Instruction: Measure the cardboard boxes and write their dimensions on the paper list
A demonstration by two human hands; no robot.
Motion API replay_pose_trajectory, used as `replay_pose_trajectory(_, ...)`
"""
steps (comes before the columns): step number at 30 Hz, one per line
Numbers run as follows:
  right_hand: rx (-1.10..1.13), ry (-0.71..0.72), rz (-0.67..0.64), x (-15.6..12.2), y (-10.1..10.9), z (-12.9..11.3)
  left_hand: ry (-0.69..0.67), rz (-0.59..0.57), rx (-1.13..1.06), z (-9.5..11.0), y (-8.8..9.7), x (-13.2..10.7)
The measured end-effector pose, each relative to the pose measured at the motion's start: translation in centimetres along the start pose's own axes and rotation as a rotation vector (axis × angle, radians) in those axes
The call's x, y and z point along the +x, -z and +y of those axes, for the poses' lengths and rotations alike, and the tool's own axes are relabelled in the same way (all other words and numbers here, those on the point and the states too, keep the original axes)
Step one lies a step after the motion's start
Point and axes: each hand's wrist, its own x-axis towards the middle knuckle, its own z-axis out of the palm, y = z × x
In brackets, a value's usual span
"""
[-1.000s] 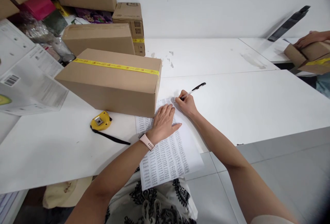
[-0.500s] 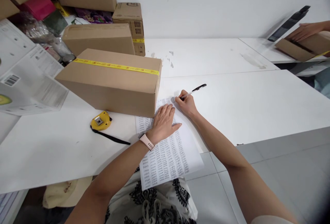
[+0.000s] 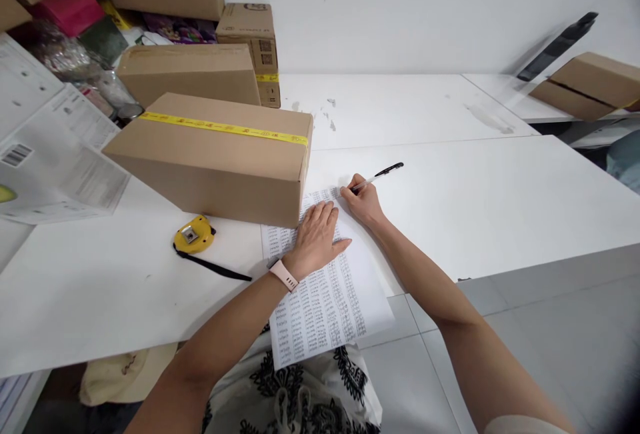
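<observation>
My right hand (image 3: 364,202) grips a black-and-clear pen (image 3: 385,171), its tip end down at the upper right edge of a sheet of paper (image 3: 325,314). Columns of small writing cover the sheet, which hangs past the table's front edge. Flat on the paper lies my left hand (image 3: 317,237), fingers stretched out and thumb apart. A taped cardboard box (image 3: 235,181) stands just beyond the left hand and covers the sheet's upper left corner. Left of that hand, a yellow tape measure (image 3: 195,234) with a black strap rests on the white table (image 3: 450,201).
Behind the taped box stand another carton (image 3: 190,74) and a smaller printed box (image 3: 250,27). A white printed box (image 3: 55,147) is at the left. Far right, a cardboard box (image 3: 595,87) sits near a black object (image 3: 557,46) against the wall.
The other person's hand has left the far-right box, which now shows uncovered. My hands hold nearly the same places; the pen has tilted or shifted very slightly.
</observation>
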Motion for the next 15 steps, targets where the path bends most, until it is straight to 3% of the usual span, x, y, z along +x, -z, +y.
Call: replay_pose_trajectory(15,-0.005,0.01,-0.02,0.0,-0.09,-0.09,0.015,-0.017,-0.006,0.2,0.3,0.04)
